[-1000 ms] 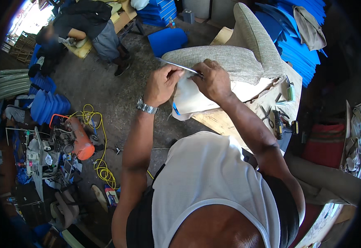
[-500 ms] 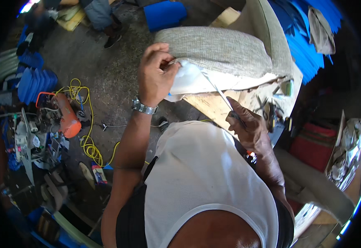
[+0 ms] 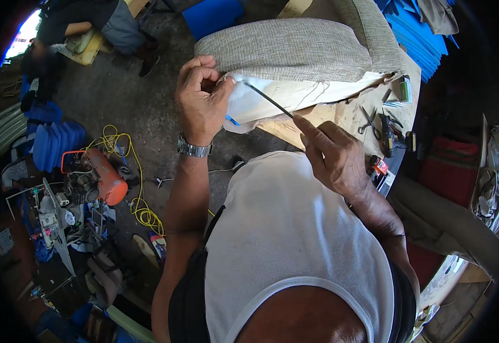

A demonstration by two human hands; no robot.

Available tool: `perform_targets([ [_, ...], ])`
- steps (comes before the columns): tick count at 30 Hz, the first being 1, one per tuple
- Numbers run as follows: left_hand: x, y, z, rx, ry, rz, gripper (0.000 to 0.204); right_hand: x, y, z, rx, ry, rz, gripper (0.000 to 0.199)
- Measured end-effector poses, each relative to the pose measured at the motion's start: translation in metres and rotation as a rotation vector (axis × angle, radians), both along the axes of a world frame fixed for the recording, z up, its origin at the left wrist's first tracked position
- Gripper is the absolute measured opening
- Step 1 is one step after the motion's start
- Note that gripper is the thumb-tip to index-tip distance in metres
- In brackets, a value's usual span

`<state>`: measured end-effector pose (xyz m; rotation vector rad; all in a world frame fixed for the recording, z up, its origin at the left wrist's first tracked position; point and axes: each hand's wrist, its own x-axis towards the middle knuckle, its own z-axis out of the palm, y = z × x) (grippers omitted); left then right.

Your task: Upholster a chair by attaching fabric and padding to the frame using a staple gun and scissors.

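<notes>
In the head view, a cushion (image 3: 295,48) covered in coarse grey-beige woven fabric is seen at the upper centre of the frame, lying on a wooden worktop (image 3: 349,114). Pale lining fabric (image 3: 261,106) hangs loose below its lower edge, wrinkled and partly folded.

No containers can be made out; scissors (image 3: 368,121) and small tools are scattered on the worktop at the upper right.

The left hand (image 3: 201,100), with a metal wristwatch (image 3: 193,148) on the wrist, is raised at the upper centre-left, its fingers curled and pinched on the left corner of the lining fabric. The right hand (image 3: 332,154) is held lower, right of centre, closed around a thin dark needle (image 3: 266,98) gripped between thumb and forefinger; the needle slants up-left and its tip meets the lining just beside the left hand.
</notes>
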<state>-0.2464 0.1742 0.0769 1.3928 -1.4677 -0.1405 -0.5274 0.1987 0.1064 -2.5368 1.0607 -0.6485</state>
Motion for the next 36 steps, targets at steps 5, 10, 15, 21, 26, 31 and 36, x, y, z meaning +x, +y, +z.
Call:
perform_targets([
  [5, -0.008, 0.017, 0.01, -0.008, 0.052, 0.001, 0.02, 0.011, -0.007, -0.003, -0.022, 0.022, 0.005, 0.047],
  [10, -0.002, 0.028, 0.006, -0.133, -0.354, 0.186, 0.024, 0.019, -0.01, -0.005, 0.077, -0.052, -0.005, 0.041],
  [15, -0.013, 0.027, 0.011, -0.114, -0.438, 0.161, 0.016, 0.02, -0.008, -0.006, 0.114, -0.041, 0.026, 0.047],
  [21, -0.015, 0.04, 0.002, -0.222, -0.409, 0.105, 0.014, 0.039, -0.01, -0.007, 0.165, -0.051, 0.046, 0.046],
  [26, -0.016, 0.037, 0.001, -0.244, -0.391, 0.1, 0.016, 0.055, -0.021, -0.017, 0.149, -0.127, 0.07, 0.045],
  [31, -0.012, 0.035, -0.003, -0.265, -0.343, 0.018, 0.025, 0.075, -0.032, -0.003, 0.206, -0.132, 0.071, 0.04],
  [36, -0.013, 0.028, -0.005, -0.265, -0.269, -0.061, 0.023, 0.082, -0.05, 0.002, 0.124, -0.069, 0.078, 0.019],
])
